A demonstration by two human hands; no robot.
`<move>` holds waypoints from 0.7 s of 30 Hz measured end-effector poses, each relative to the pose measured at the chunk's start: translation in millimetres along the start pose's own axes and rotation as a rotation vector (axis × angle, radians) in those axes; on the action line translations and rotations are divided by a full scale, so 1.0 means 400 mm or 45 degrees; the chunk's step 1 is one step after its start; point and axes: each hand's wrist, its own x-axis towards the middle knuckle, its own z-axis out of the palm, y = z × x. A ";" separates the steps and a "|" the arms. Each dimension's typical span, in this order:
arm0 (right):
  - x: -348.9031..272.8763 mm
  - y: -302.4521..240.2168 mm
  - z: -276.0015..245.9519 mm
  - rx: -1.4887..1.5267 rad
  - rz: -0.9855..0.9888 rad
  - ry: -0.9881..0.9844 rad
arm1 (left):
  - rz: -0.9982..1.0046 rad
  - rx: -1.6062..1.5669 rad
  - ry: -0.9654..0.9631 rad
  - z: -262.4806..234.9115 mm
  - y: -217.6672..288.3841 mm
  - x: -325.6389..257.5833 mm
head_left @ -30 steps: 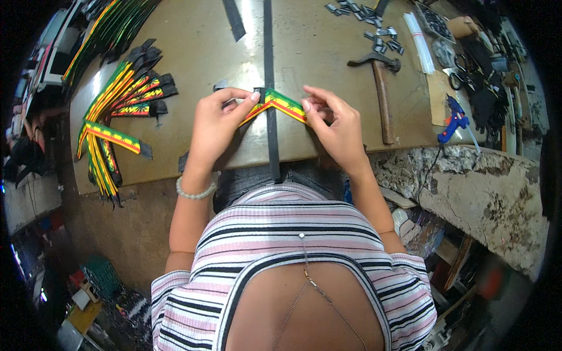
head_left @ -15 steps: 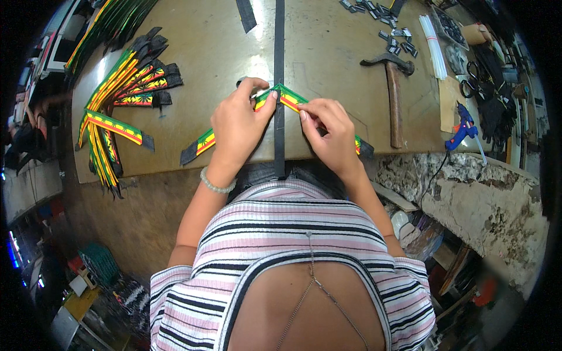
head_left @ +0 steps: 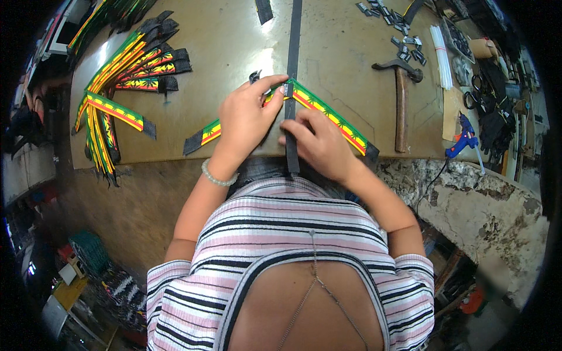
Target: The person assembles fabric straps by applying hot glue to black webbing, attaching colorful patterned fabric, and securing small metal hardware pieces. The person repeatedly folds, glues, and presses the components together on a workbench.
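Near the front edge of the surface (head_left: 345, 35), the left hand (head_left: 249, 120) pinches the patterned band (head_left: 331, 119) where it crosses the black strap (head_left: 294, 41), seemingly for steadiness; the right hand (head_left: 322, 143) is curled beside, its grip I cannot tell.

Hand tools and piecework crowd a worn workbench (head_left: 205, 41) in what appears to be a small craft workshop. A wooden-handled hammer (head_left: 401, 111) lies near a scatter of small dark metal pieces (head_left: 404, 50), with a blue glue gun (head_left: 464, 137), white sticks (head_left: 441, 57) and black-handled scissors (head_left: 470, 98) toward the right edge. At left, a bundle of matching green, yellow and red straps (head_left: 111, 73) suggests goods made in batches. A stained, peeling slab (head_left: 468, 199) beside the bench adds to the rough, working look.
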 end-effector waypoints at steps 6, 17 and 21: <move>0.098 0.065 -0.056 0.093 0.076 -0.069 | 0.074 0.024 0.071 0.007 -0.003 -0.007; 0.187 0.140 -0.057 0.722 0.865 -0.241 | 0.099 -0.022 0.136 0.017 -0.024 -0.007; 0.191 0.143 -0.048 0.759 0.889 -0.231 | 0.105 -0.021 0.123 0.015 -0.023 -0.006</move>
